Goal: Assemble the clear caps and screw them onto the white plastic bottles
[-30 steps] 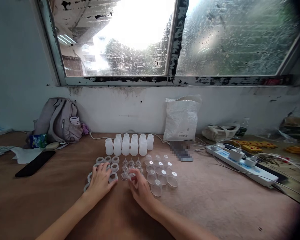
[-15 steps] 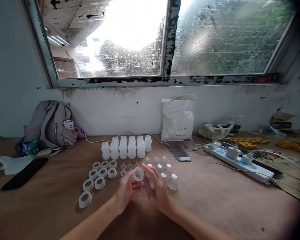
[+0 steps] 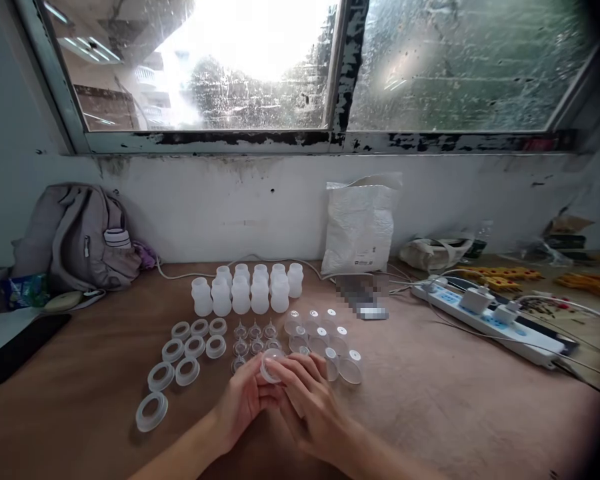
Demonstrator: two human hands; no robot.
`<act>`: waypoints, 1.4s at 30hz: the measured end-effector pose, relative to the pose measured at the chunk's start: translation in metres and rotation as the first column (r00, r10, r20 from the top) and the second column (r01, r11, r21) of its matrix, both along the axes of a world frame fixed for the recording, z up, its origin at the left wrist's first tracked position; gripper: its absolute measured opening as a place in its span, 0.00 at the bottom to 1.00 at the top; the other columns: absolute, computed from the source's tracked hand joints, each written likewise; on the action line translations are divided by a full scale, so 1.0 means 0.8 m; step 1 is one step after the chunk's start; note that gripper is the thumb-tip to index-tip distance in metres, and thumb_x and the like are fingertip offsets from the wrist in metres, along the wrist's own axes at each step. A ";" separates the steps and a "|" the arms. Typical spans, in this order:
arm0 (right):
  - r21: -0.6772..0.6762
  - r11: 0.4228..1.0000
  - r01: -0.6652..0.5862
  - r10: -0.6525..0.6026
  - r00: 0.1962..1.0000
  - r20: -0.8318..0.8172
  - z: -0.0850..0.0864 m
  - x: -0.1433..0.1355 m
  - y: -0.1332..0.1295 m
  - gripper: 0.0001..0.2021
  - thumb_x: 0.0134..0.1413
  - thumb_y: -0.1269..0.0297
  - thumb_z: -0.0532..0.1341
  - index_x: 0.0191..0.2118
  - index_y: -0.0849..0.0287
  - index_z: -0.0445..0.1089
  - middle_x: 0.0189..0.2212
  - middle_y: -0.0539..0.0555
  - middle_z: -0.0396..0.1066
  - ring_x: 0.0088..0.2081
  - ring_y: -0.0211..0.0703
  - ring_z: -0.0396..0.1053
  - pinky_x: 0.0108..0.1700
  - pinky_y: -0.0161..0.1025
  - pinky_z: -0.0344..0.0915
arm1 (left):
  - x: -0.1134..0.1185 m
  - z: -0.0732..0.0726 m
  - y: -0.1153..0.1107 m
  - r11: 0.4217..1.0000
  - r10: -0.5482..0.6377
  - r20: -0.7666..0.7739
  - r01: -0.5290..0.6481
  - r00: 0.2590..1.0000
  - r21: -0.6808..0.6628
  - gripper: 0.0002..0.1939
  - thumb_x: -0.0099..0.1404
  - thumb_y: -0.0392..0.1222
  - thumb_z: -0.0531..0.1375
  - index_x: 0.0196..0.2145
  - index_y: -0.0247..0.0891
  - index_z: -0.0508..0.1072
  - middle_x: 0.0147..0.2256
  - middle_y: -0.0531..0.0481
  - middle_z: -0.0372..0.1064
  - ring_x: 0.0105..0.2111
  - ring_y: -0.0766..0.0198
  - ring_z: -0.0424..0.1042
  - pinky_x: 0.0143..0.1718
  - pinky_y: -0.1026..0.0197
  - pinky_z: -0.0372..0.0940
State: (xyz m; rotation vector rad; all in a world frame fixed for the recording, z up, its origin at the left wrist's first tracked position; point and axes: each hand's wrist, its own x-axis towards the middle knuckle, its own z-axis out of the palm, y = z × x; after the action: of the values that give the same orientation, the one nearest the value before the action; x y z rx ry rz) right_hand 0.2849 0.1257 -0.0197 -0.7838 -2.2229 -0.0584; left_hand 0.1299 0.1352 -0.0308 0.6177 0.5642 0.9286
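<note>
A plain, worn room, apparently a small workshop. Rows of matching parts line a brown table (image 3: 430,413): white bottles (image 3: 241,295), rings (image 3: 143,421), teats (image 3: 255,332) and clear caps (image 3: 350,372). To the right, a power strip (image 3: 533,347) with chargers (image 3: 475,301) lies near yellow pieces (image 3: 500,275) and small loose bits (image 3: 555,308). The window has a peeling frame (image 3: 205,140) and dirty glass (image 3: 455,73); a backpack (image 3: 75,233) sits by the wall (image 3: 230,200).

Whitish rings (image 3: 153,425), white bottles (image 3: 241,300), brown tabletop (image 3: 410,413), grey backpack (image 3: 73,233), blue-and-white power strip (image 3: 535,348)

Nine translucent plastic rings (image 3: 153,426) lie on the bench (image 3: 415,407), alongside ten frosted white waisted bottles (image 3: 241,298); partly hidden clear domed cups (image 3: 350,371) cannot be fully counted.
</note>
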 end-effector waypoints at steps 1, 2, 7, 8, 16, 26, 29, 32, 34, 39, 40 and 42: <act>-0.004 1.000 0.003 -0.003 1.000 0.007 0.000 0.000 -0.001 0.22 0.49 0.75 0.52 0.53 0.58 0.57 0.43 0.56 0.68 0.45 0.47 0.62 0.48 0.47 0.53 | 0.000 0.001 -0.001 1.000 -0.005 0.008 0.005 1.000 0.012 0.15 0.63 0.48 0.51 0.35 0.32 0.69 0.28 0.45 0.70 0.26 0.65 0.68 0.34 0.62 0.60; -0.004 1.000 0.006 -0.006 1.000 0.010 -0.001 0.000 -0.002 0.22 0.49 0.74 0.52 0.53 0.58 0.57 0.43 0.55 0.68 0.45 0.48 0.62 0.48 0.47 0.52 | 0.000 0.003 -0.002 1.000 -0.007 0.012 0.006 1.000 0.029 0.15 0.63 0.47 0.51 0.35 0.32 0.69 0.29 0.45 0.70 0.26 0.66 0.68 0.33 0.62 0.60; -0.008 1.000 0.001 -0.002 1.000 -0.029 -0.001 0.000 -0.004 0.21 0.49 0.75 0.52 0.51 0.59 0.57 0.40 0.55 0.70 0.47 0.48 0.62 0.51 0.48 0.50 | -0.001 0.008 -0.006 0.991 0.017 -0.008 -0.016 1.000 0.136 0.10 0.62 0.44 0.54 0.39 0.35 0.66 0.33 0.47 0.68 0.31 0.64 0.69 0.34 0.61 0.61; -0.015 1.000 -0.005 0.004 0.999 -0.038 0.000 0.001 -0.004 0.20 0.50 0.74 0.52 0.51 0.59 0.57 0.39 0.55 0.70 0.47 0.47 0.62 0.52 0.48 0.50 | -0.002 0.008 -0.006 0.989 0.026 -0.009 -0.025 1.000 0.144 0.10 0.62 0.43 0.55 0.40 0.36 0.65 0.33 0.47 0.68 0.32 0.64 0.69 0.35 0.61 0.61; -0.040 0.999 -0.032 0.029 0.996 -0.085 0.004 0.002 -0.004 0.17 0.51 0.73 0.53 0.48 0.57 0.57 0.38 0.54 0.70 0.47 0.47 0.62 0.52 0.48 0.52 | -0.003 0.011 -0.007 0.986 0.027 -0.027 -0.022 0.999 0.166 0.11 0.60 0.46 0.57 0.37 0.37 0.65 0.34 0.47 0.68 0.33 0.62 0.69 0.37 0.61 0.61; 0.026 0.999 -0.021 0.025 0.988 -0.150 0.005 0.005 -0.002 0.17 0.51 0.77 0.51 0.47 0.56 0.58 0.37 0.53 0.70 0.42 0.46 0.64 0.47 0.47 0.55 | -0.002 0.011 -0.007 0.987 0.029 -0.065 -0.018 0.997 0.160 0.12 0.62 0.47 0.54 0.40 0.37 0.64 0.30 0.48 0.69 0.29 0.65 0.70 0.35 0.62 0.61; 0.005 0.998 0.068 -0.065 0.967 -0.246 0.010 0.007 -0.002 0.16 0.51 0.74 0.52 0.47 0.56 0.59 0.36 0.55 0.69 0.39 0.46 0.65 0.42 0.45 0.58 | -0.001 0.010 -0.008 0.984 0.037 -0.091 -0.020 0.995 0.175 0.12 0.62 0.47 0.54 0.40 0.37 0.64 0.29 0.48 0.69 0.27 0.65 0.69 0.33 0.62 0.61; -0.065 0.987 0.150 -0.161 0.962 -0.222 0.014 0.006 -0.001 0.16 0.51 0.70 0.54 0.47 0.58 0.60 0.33 0.54 0.69 0.35 0.46 0.65 0.39 0.44 0.59 | 0.001 0.010 -0.011 0.969 0.065 -0.126 -0.033 0.990 0.243 0.12 0.61 0.47 0.54 0.40 0.38 0.64 0.30 0.49 0.69 0.25 0.65 0.69 0.33 0.61 0.61; -0.103 0.984 0.145 -0.163 0.968 -0.190 0.014 0.004 0.000 0.13 0.51 0.69 0.54 0.44 0.58 0.63 0.29 0.52 0.70 0.33 0.44 0.65 0.38 0.43 0.58 | 0.003 0.010 -0.016 0.952 0.097 -0.184 -0.037 0.978 0.304 0.13 0.61 0.48 0.54 0.40 0.38 0.64 0.30 0.49 0.69 0.24 0.65 0.68 0.31 0.60 0.62; -0.170 0.977 0.131 -0.167 0.961 -0.220 0.007 -0.002 0.001 0.06 0.51 0.70 0.54 0.36 0.57 0.65 0.28 0.51 0.70 0.30 0.43 0.65 0.36 0.42 0.58 | 0.003 0.009 -0.027 0.840 0.389 -0.439 -0.116 0.810 0.530 0.14 0.62 0.50 0.52 0.38 0.38 0.68 0.24 0.52 0.66 0.21 0.67 0.65 0.25 0.66 0.60; -0.178 0.975 0.130 -0.170 0.958 -0.233 0.006 -0.002 0.001 0.06 0.51 0.70 0.54 0.36 0.57 0.65 0.27 0.51 0.70 0.30 0.43 0.65 0.36 0.42 0.58 | 0.002 0.009 -0.028 0.799 0.448 -0.466 -0.107 0.763 0.592 0.13 0.61 0.49 0.53 0.38 0.38 0.68 0.24 0.52 0.66 0.21 0.67 0.65 0.25 0.67 0.60; -0.181 0.977 0.112 -0.155 0.956 -0.248 0.006 -0.002 0.000 0.07 0.51 0.70 0.54 0.37 0.57 0.65 0.27 0.51 0.70 0.30 0.43 0.65 0.36 0.41 0.59 | 0.000 0.009 -0.029 0.725 0.531 -0.493 -0.068 0.689 0.686 0.11 0.60 0.46 0.55 0.37 0.39 0.69 0.26 0.51 0.68 0.21 0.68 0.64 0.24 0.68 0.59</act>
State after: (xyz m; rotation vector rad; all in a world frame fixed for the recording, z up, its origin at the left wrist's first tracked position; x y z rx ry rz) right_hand 0.2831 0.1258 -0.0148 -0.9742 -1.9400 0.1579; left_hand 0.1298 0.1124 -0.0236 1.5494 1.0513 1.2431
